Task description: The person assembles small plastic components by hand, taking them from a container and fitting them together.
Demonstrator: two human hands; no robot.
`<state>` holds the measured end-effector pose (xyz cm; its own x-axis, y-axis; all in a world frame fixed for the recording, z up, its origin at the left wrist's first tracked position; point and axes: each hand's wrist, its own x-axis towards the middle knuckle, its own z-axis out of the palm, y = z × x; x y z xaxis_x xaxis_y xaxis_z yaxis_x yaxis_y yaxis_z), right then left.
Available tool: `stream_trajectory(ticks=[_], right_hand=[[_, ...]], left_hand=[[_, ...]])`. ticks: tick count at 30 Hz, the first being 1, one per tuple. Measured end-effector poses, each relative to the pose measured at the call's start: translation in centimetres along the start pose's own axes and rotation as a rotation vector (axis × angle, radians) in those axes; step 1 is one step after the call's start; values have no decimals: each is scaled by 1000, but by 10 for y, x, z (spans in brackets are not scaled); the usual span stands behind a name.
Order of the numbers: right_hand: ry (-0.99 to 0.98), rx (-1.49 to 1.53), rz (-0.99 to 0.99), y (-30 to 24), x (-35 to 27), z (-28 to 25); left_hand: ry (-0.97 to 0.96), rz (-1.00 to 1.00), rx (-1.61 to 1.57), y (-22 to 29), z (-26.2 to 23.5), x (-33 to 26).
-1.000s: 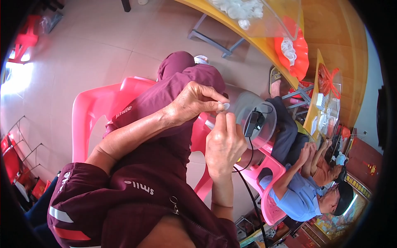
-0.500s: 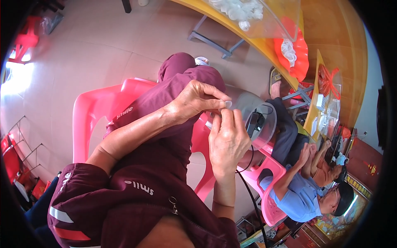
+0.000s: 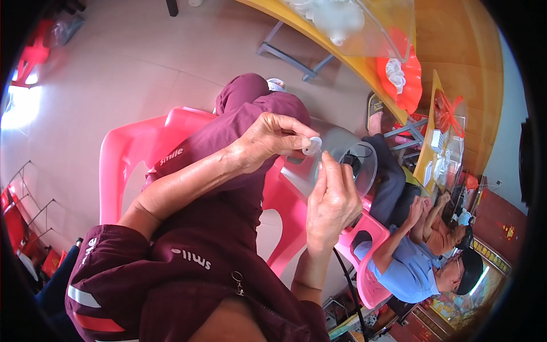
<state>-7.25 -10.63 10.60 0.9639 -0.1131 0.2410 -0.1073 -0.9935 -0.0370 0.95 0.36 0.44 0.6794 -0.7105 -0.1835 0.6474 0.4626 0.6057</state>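
White plastic cap (image 3: 311,146) is now sitting pinched in our left hand (image 3: 273,139) fingertips, lifted clear of the right hand (image 3: 333,199), which we are keeping loosely curled, nothing visibly held, just beside it. Behind them, a round grey machine (image 3: 347,159) is resting on a pink plastic chair (image 3: 148,154), with a co-worker (image 3: 416,251) nearby.

The small white piece (image 3: 311,146) shows only as a rounded edge — the left hand (image 3: 272,138) pinches it and its fingertips cover the rest. The right hand (image 3: 333,200) turns its back to the camera, so whatever its fingers grip is hidden. Behind both hands the round grey machine (image 3: 354,157) is half covered. The clear bin (image 3: 364,25) on the yellow table (image 3: 364,65) is cut off by the top edge, its white contents too blurred to tell apart.
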Motion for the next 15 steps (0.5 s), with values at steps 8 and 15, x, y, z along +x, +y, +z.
stream_trajectory(ticks=[8, 15], right_hand=[[-38, 262, 33, -6, 2, -3], [32, 405, 67, -16, -2, 6]], left_hand=[[-147, -69, -311, 4, -16, -3], [-228, -12, -361, -3, -20, -2]])
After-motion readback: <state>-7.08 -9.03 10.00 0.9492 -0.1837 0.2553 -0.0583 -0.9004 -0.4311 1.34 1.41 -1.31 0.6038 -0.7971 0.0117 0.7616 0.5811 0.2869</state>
